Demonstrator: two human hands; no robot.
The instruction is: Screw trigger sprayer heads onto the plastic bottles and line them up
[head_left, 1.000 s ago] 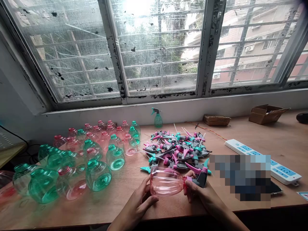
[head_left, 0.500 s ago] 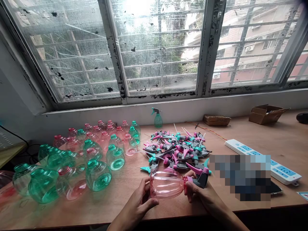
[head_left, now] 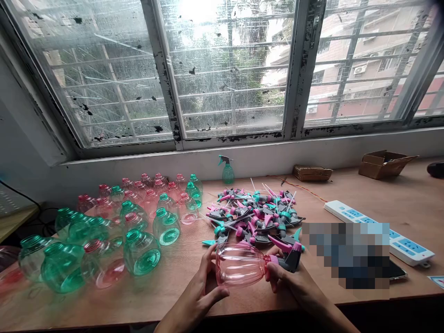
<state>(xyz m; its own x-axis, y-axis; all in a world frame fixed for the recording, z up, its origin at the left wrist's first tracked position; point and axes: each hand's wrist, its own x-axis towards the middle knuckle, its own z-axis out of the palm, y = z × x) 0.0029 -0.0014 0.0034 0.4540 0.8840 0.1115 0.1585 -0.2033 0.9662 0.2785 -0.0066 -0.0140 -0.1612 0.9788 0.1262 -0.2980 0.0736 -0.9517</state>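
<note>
A clear pink bottle (head_left: 239, 264) lies sideways in the air above the front of the table, its base to the left. My left hand (head_left: 207, 284) grips it around the base end, thumb in front. At the neck, my right hand (head_left: 282, 276) pinches the pink collar of a grey-and-pink spray head (head_left: 289, 254), which sits against the bottle's mouth. How far the collar is screwed on cannot be seen. Just behind the bottle spreads a heap of loose spray heads (head_left: 258, 217), pink, teal and grey, with thin tubes.
Several open green and pink bottles (head_left: 142, 252) stand on the left of the table. A green spray bottle (head_left: 228, 172) with its head on stands by the wall. To the right are a power strip (head_left: 378, 231), a blurred-out patch over a phone-like device (head_left: 398, 270), and cardboard boxes (head_left: 383, 165).
Almost nothing differs. The fingers of my left hand have shifted slightly upward at the bottle's base; the bottle and my right hand stay in place.
</note>
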